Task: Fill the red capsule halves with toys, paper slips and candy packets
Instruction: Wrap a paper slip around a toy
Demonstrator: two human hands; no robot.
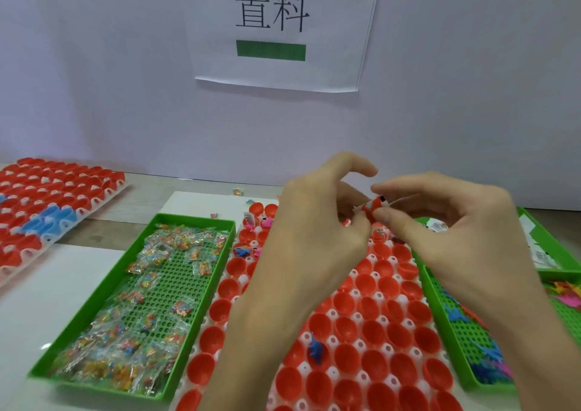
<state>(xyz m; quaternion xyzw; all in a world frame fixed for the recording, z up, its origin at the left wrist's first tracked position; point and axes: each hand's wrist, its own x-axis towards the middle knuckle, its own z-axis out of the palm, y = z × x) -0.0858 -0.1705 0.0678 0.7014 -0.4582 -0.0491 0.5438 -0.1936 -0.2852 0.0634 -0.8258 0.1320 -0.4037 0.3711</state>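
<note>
both hands are held together above the far part of a white tray filled with rows of red capsule halves. a small red-and-white slip is held in the air between them. its left end is pinched by the left hand, whose thumb is pressed up against curled fingers, while the index finger is arched free above and touches nothing. the right end is pinched by the right hand between index finger on top and thumb below; the remaining fingers are loosely curled and hold nothing. whether the slip is rolled or folded cannot be told. most of the capsule halves are seen bare inside; a blue toy lies in one near half, and pink toys and slips are seen in a few far ones. just left of the white tray a green tray of candy packets is set. to the right a second green tray of coloured toys is placed, and beyond it a third with paper slips. at far left another tray of capsule halves, red with some blue, is laid. a printed sheet is fixed to the wall behind.
</note>
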